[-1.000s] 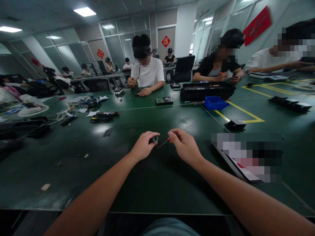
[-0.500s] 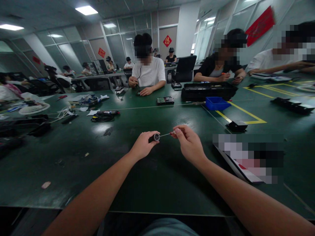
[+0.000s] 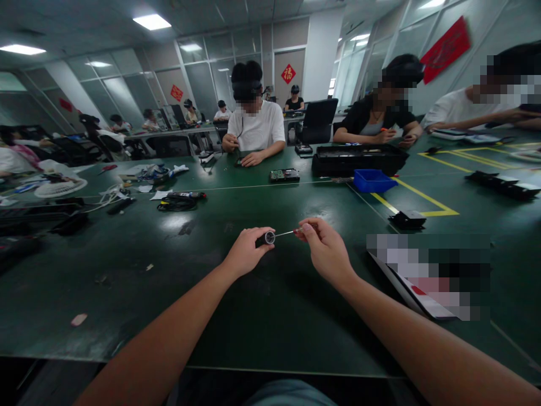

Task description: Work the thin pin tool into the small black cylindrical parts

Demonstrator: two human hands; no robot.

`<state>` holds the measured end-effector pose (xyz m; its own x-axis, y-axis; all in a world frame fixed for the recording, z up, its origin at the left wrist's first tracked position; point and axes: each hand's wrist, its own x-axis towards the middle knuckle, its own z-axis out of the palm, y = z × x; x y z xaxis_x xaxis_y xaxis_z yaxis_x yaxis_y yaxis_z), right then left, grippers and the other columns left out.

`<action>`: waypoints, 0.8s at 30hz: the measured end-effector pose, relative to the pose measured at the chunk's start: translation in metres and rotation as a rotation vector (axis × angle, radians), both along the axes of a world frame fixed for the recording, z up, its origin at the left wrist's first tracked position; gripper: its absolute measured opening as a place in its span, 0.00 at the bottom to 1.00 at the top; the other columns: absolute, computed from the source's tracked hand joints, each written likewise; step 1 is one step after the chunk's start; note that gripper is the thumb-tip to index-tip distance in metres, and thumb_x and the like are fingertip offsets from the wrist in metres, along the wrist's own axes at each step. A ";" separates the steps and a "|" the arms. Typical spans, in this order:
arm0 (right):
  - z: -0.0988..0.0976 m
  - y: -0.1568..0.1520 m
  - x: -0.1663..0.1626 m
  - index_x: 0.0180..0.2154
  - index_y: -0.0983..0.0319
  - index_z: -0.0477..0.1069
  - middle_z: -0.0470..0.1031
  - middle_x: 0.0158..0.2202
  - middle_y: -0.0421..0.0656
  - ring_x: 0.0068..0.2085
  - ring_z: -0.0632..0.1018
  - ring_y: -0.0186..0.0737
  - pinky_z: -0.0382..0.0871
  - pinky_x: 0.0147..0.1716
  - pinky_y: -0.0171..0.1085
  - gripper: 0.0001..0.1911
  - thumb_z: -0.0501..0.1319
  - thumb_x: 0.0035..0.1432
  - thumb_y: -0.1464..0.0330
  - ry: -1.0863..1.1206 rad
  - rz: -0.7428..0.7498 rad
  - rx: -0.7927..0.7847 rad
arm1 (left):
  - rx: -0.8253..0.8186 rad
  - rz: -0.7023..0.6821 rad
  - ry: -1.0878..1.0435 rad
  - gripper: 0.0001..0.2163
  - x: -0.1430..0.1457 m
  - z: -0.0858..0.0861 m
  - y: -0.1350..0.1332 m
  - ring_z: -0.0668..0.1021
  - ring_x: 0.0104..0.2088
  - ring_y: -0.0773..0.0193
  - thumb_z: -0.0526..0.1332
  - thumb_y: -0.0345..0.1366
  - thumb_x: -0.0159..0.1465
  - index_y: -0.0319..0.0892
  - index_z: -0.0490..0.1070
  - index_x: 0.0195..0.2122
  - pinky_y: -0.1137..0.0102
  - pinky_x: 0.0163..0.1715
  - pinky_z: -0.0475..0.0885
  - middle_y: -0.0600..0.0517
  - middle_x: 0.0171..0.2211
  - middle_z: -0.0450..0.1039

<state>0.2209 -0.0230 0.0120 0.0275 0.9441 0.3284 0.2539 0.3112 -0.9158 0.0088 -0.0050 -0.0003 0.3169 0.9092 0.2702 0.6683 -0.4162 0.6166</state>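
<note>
Two pieces in hand, both held above a green desk (image 3: 270,321). Left hand (image 3: 246,252): grip pinching one short dark cylinder (image 3: 269,238) between thumb and fingers, its round, silver-rimmed end turned toward the wearer. Right hand (image 3: 328,251): grip pinching one slim screwdriver (image 3: 298,231) by its reddish handle, thumb pressed against the fingers; thin metal shaft pointing left, tip at the cylinder's round end, whether inside it cannot be told. Right of the right hand, on the desk: one pale packet (image 3: 416,290), partly pixelated; beyond it, one small black part (image 3: 407,220) near yellow tape lines (image 3: 435,213). Farther off: one blue bin (image 3: 372,181), just in front of one long black tray (image 3: 359,160); one device with a green circuit board (image 3: 284,175), left of the bin; one bundle of black cable (image 3: 180,202), farther left. At the far side: one person in a white shirt (image 3: 266,125)
</note>
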 end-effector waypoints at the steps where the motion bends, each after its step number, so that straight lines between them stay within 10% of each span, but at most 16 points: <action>1: 0.000 0.000 0.000 0.42 0.60 0.71 0.79 0.38 0.46 0.41 0.80 0.44 0.72 0.45 0.46 0.12 0.55 0.66 0.60 0.001 0.002 -0.001 | -0.001 0.001 0.001 0.16 0.000 0.001 0.000 0.74 0.50 0.53 0.65 0.35 0.63 0.48 0.73 0.53 0.56 0.54 0.66 0.49 0.49 0.76; 16: 0.011 -0.004 0.002 0.26 0.60 0.72 0.72 0.21 0.39 0.23 0.70 0.37 0.59 0.24 0.37 0.23 0.60 0.61 0.48 -0.295 -0.114 0.006 | 0.033 0.030 0.054 0.17 -0.004 0.000 0.001 0.74 0.48 0.54 0.66 0.37 0.63 0.49 0.73 0.53 0.58 0.51 0.66 0.51 0.47 0.76; 24: 0.006 -0.004 0.001 0.40 0.59 0.73 0.77 0.33 0.41 0.32 0.76 0.40 0.66 0.31 0.37 0.09 0.57 0.64 0.62 -0.215 0.046 0.049 | 0.036 0.030 0.069 0.17 -0.004 0.003 -0.001 0.75 0.46 0.55 0.66 0.37 0.63 0.48 0.73 0.53 0.59 0.50 0.66 0.51 0.45 0.77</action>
